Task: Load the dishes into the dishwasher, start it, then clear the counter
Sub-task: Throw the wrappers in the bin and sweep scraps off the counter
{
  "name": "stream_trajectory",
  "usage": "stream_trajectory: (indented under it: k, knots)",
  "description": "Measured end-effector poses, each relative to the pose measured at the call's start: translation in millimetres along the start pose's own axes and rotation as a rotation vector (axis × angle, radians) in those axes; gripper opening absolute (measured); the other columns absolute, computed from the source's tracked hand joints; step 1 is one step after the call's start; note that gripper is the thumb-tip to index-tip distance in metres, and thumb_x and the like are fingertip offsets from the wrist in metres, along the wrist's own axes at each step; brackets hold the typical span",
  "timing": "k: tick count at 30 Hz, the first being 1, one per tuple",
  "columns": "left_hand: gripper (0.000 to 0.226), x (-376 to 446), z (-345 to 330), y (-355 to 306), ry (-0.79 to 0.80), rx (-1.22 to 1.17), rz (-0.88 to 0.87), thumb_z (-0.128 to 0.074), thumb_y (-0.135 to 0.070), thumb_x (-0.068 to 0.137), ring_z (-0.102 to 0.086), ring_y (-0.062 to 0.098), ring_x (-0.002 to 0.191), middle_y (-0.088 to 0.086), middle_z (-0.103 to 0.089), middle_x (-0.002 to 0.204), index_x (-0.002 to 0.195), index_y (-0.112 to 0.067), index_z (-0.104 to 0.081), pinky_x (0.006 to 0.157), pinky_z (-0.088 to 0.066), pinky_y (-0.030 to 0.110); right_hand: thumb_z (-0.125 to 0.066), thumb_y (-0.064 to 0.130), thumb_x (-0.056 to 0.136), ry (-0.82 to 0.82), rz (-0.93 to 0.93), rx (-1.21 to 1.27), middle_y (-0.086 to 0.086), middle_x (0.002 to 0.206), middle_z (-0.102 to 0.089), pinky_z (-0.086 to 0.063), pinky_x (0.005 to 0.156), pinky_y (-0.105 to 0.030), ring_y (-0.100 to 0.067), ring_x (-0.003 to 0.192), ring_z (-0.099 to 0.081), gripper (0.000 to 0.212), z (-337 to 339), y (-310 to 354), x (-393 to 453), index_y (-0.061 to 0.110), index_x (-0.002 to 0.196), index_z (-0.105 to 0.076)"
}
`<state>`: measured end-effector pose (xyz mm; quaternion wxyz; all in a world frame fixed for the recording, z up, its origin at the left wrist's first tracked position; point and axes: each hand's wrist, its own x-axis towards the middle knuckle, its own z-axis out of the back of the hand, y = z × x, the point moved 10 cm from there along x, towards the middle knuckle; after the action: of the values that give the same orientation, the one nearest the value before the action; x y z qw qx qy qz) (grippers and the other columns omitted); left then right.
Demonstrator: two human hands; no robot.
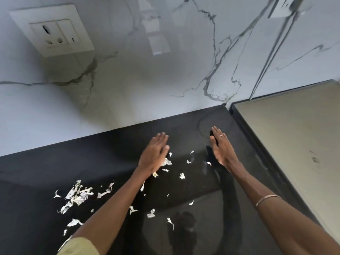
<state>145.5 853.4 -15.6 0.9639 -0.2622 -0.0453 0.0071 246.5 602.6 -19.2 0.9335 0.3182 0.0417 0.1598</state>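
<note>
The fingers of the left hand are straight and held together, gripping nothing, with the hand edge-on over the black bench; the fingers of the right hand are likewise straight and close together, empty, and one of them wears a ring. The two hands face each other near the far edge of the bench, well apart, with a few pale scraps between them and one just beside the left palm. There is a thin bangle on the right forearm and a pale sleeve at the left elbow. The biggest heap of scraps lies to the near left of the left arm; loose bits are scattered from there across to the middle of the bench, too many and too small to count surely, roughly two dozen. Behind the bench rises a white marble wall with dark veins, carrying one socket plate at the far left. To the right, beside the bench, stands one tan surface with a dark rim.
</note>
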Motion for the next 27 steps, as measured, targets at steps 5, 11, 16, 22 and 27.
stream_trajectory:
  k: [5, 11, 16, 22, 27]
  knots:
    - [0.055, -25, -46, -92, 0.134, 0.087, -0.263, -0.025, -0.039, 0.104, -0.01, 0.007, 0.151, -0.002, -0.023, 0.161, 0.154, -0.016, -0.028, 0.124, -0.009, 0.03, -0.028, 0.034, 0.106, 0.022, 0.027, 0.045, -0.002, 0.159, -0.025, -0.007, 0.123, -0.031, -0.012, 0.149, -0.015, 0.051, 4, 0, 0, 0.013, 0.152, -0.03]
    - [0.053, -41, 15, -45, -0.042, -0.396, 0.069, -0.031, -0.036, 0.102, -0.015, -0.001, 0.147, -0.008, -0.027, 0.157, 0.151, -0.017, -0.034, 0.122, -0.007, 0.022, -0.027, 0.037, 0.106, 0.038, 0.053, 0.046, -0.001, 0.159, -0.026, -0.007, 0.123, -0.031, -0.01, 0.148, -0.015, 0.052, 2, 2, -3, 0.013, 0.152, -0.03]
    - [0.055, -153, 115, 113, -0.464, -0.384, 0.505, -0.038, -0.047, 0.099, -0.029, 0.006, 0.145, -0.005, -0.044, 0.149, 0.142, -0.016, -0.05, 0.121, -0.019, 0.029, -0.027, 0.034, 0.106, 0.035, 0.074, -0.052, -0.002, 0.16, -0.023, -0.005, 0.122, -0.029, -0.012, 0.149, -0.013, 0.052, -9, 13, -9, 0.01, 0.152, -0.028]
    - [0.041, -349, 171, 221, -0.504, -0.024, 0.897, -0.031, -0.024, 0.108, -0.039, 0.039, 0.138, 0.022, -0.045, 0.147, 0.143, -0.01, -0.046, 0.112, -0.031, 0.05, -0.019, 0.042, 0.103, 0.099, 0.207, -0.122, -0.003, 0.16, -0.023, -0.007, 0.122, -0.029, -0.014, 0.149, -0.015, 0.06, -56, 77, -40, 0.009, 0.153, -0.026]
    - [0.043, -378, 152, 215, -0.514, -0.08, 0.82, -0.034, -0.032, 0.106, -0.022, 0.016, 0.148, -0.001, -0.036, 0.156, 0.146, -0.02, -0.046, 0.121, -0.014, 0.038, -0.012, 0.048, 0.099, 0.174, 0.316, -0.126, -0.004, 0.16, -0.024, -0.009, 0.122, -0.029, -0.014, 0.149, -0.017, 0.068, -113, 158, -81, 0.009, 0.153, -0.026]
